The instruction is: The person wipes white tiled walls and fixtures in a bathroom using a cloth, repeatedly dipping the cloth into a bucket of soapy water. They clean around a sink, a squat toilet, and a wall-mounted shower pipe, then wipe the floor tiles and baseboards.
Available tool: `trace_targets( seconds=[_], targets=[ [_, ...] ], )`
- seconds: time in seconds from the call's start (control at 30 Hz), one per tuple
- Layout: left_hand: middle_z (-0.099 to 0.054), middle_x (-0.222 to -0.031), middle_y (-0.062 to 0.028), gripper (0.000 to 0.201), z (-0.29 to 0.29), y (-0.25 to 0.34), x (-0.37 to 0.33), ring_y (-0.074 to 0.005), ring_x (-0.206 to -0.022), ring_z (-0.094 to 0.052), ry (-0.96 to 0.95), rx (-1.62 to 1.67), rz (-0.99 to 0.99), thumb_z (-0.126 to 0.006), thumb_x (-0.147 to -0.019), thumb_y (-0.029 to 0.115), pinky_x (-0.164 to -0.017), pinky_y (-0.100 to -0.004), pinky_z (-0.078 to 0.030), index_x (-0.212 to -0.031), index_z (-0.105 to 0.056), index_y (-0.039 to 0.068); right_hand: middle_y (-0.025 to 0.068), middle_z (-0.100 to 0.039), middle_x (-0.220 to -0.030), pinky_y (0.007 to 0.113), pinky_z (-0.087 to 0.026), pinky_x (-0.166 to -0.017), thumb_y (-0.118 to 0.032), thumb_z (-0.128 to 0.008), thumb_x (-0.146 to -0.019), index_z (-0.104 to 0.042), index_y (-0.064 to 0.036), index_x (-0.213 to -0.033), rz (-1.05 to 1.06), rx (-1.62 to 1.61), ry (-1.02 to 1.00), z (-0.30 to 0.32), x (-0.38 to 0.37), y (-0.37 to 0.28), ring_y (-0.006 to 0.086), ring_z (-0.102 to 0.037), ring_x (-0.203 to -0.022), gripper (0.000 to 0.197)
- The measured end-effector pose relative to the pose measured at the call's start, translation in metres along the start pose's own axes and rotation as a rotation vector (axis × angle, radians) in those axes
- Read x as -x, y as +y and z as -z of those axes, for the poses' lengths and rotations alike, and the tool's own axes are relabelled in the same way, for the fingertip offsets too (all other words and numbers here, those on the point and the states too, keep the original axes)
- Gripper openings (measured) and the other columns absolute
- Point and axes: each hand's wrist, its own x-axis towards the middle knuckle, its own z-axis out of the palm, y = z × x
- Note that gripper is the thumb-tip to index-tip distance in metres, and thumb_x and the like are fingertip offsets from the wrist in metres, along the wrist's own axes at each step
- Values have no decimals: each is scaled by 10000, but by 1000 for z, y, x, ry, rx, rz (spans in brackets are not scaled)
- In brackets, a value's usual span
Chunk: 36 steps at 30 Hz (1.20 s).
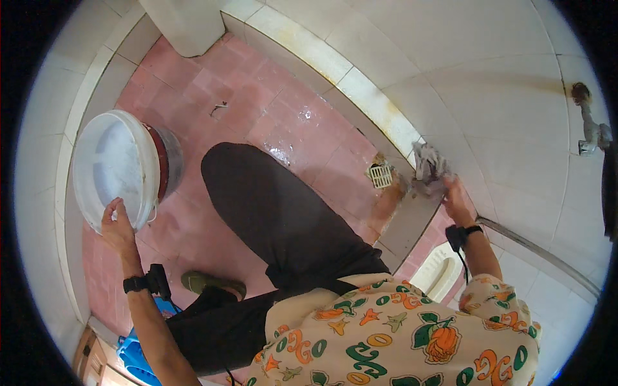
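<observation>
From the head view, your left hand (118, 226) closes its fingers over the rim of the white plastic bucket (116, 168), tipping it so its smooth, round mouth faces up at you. Your right hand (454, 199) clutches a crumpled grey rag (428, 167), pressed against the glossy wall tiles (502, 128) just beside the square floor drain (381, 175) on wet red tiling.

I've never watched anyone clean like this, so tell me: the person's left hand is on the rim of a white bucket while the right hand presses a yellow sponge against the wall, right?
Not quite. In the head view the right hand presses a grey rag, not a yellow sponge, against the wall. The left hand is on the rim of the white bucket.
</observation>
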Motion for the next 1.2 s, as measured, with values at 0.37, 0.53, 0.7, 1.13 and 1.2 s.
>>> trace_targets(
  seconds=[0.37, 0.53, 0.7, 1.13, 1.2],
  targets=[
    [-623, -886, -80, 218, -5, 2, 6, -209, -825, -578, 66, -22, -44, -574, -752, 240, -744, -299, -427, -888, -634, 79, 245, -533, -941, 441, -426, -781, -302, -648, -627, -380, -50, -1123, 638, 1052, 182, -125, -43, -40, 407, -504, -906, 617],
    [-581, -1029, -42, 150, -16, -28, 2, -239, -1027, -495, 257, -47, -355, -589, -698, 201, -854, -376, -376, -834, -617, 142, 265, -493, -979, 464, -423, -766, -236, -614, -653, -383, -42, -1148, 1064, 979, 110, -263, -33, -122, 400, -488, -929, 580],
    [-466, -1203, -10, 249, -13, 10, 8, -235, -1161, -373, 322, -284, -326, -582, -689, 177, -921, -465, -282, -937, -568, 185, 280, -419, -1105, 478, -418, -777, -179, -578, -674, -395, -62, -1163, 1236, 1058, 31, -380, -30, -215, 400, -418, -1042, 535],
    [-474, -1196, 19, 183, -18, 20, 22, -226, -1179, -357, 279, -257, -143, -605, -666, 148, -952, -477, -220, -845, -592, 183, 346, -378, -1134, 445, -404, -827, -113, -489, -733, -334, 28, -1205, 1192, 1245, -152, -245, -53, -158, 453, -458, -976, 517],
    [-490, -1178, 21, 169, -16, 20, 27, -225, -1177, -361, 263, -258, -131, -601, -668, 136, -950, -476, -222, -832, -593, 178, 351, -401, -1103, 443, -410, -817, -118, -491, -740, -356, 40, -1187, 1259, 1199, -156, -259, -60, -165, 458, -470, -948, 493]
  ],
)
